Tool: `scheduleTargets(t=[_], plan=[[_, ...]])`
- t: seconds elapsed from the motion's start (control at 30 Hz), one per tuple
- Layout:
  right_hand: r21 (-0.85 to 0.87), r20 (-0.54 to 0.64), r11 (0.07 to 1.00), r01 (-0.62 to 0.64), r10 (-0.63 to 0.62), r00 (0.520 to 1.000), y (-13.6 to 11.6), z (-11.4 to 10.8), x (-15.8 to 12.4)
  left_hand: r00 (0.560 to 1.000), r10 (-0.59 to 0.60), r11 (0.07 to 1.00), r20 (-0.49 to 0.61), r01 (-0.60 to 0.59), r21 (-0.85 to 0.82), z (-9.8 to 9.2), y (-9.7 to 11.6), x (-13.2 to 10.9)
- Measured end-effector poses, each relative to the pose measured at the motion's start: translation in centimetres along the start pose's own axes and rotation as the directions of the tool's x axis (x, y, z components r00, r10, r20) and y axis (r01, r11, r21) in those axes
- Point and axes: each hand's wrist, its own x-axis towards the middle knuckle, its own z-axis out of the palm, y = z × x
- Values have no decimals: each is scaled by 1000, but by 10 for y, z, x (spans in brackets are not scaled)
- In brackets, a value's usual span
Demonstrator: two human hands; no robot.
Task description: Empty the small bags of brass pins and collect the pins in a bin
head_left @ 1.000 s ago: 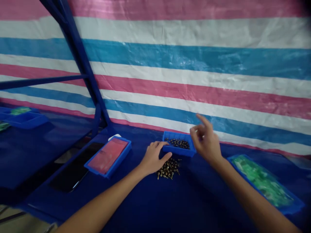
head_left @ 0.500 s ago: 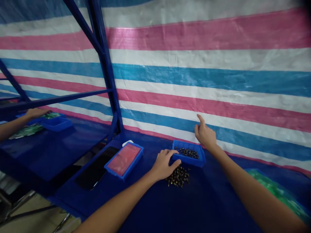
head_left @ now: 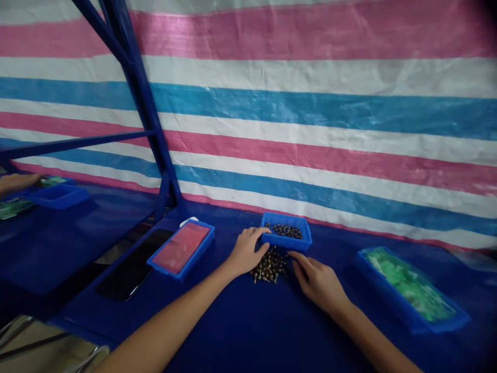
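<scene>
A heap of small dark and brassy pieces (head_left: 269, 265), too small to name, lies on the blue table. Behind it stands a blue tray (head_left: 285, 241) with more of the same pieces inside. My left hand (head_left: 248, 251) is open at the heap's left side, its fingers reaching to the tray's near left corner and its thumb over the heap. On the heap's right, my right hand (head_left: 320, 282) is low with fingers extended and slightly curved, the index fingertip at the heap's edge. Nothing shows in either hand.
Left of my arms are a blue tray with a pink top (head_left: 181, 247) and a black phone-like slab (head_left: 134, 264). A blue tray of green packets (head_left: 411, 285) lies right. Another person's hand (head_left: 19, 182) works beside a blue tray (head_left: 60, 196) far left. A blue frame post (head_left: 149, 111) rises behind.
My right hand has come down from its raised position before the striped sheet to the right side of the heap. My left hand stays by the tray. The view has shifted right.
</scene>
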Motion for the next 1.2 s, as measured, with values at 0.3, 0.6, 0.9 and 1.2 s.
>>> scheduleTargets(t=[0.3,0.6,0.9,1.2], plan=[[49,136,999,15,-22,991,7,1,7,1000,10,1000,26,-10,24,3,-2,3],[294,-48,956,24,-10,999,4,-4,5,1000,18,999,24,-19,36,3,0,2],[329,-377,939,-102,230,897,8,-7,12,1000,20,999,24,-21,27,3,0,1],[-27,-269,990,-142,129,954,11,0,12,999,19,994,49,-24,103,4,2,0]])
